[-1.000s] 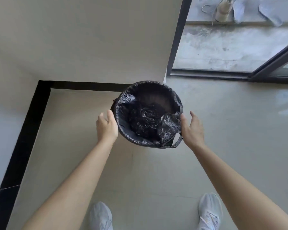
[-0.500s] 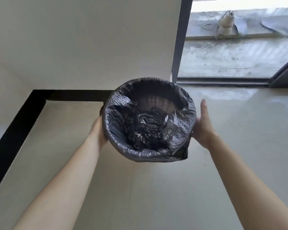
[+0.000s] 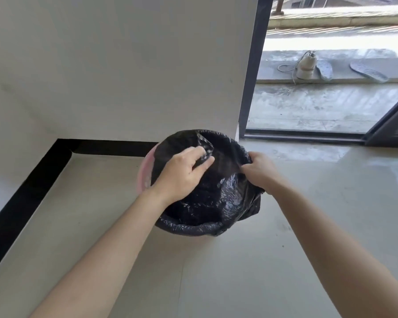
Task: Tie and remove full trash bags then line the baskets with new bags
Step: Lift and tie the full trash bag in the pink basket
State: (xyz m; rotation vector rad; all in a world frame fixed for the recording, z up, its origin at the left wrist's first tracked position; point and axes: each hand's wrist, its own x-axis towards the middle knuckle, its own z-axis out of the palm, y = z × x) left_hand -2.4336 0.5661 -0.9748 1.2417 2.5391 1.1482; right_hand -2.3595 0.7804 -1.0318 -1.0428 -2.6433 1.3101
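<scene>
Here, a black trash bag (image 3: pixel 216 198) sits in a pink basket (image 3: pixel 144 174) on the pale floor (image 3: pixel 239 271), near the middle of the view. Only a thin strip of the pink basket shows, at the bag's 9 o'clock side, where the bag has come off the rim. At 6 o'clock the bag is folded over the rim.

The left hand (image 3: pixel 182 174) reaches in over the bag from 8 o'clock. Its fingers (image 3: pixel 199 154) are bent, and with the thumb they pinch a fold of the shiny bag near the 11 o'clock part. That spot is a bit blurry.

The right hand (image 3: pixel 261 172) is at the bag's 3 o'clock edge. Its fingers are curled tight on the edge of the bag, and the fingertips are hidden in the plastic.

Behind the basket, at 12 o'clock, is a white wall (image 3: pixel 124 65) with a black strip (image 3: pixel 32 187) along the bottom. At 1 o'clock there is a dark door frame (image 3: pixel 253 65). Outside, on a ledge, a pale shoe (image 3: pixel 306 67) stands up beside two flat insoles (image 3: pixel 368 71).
</scene>
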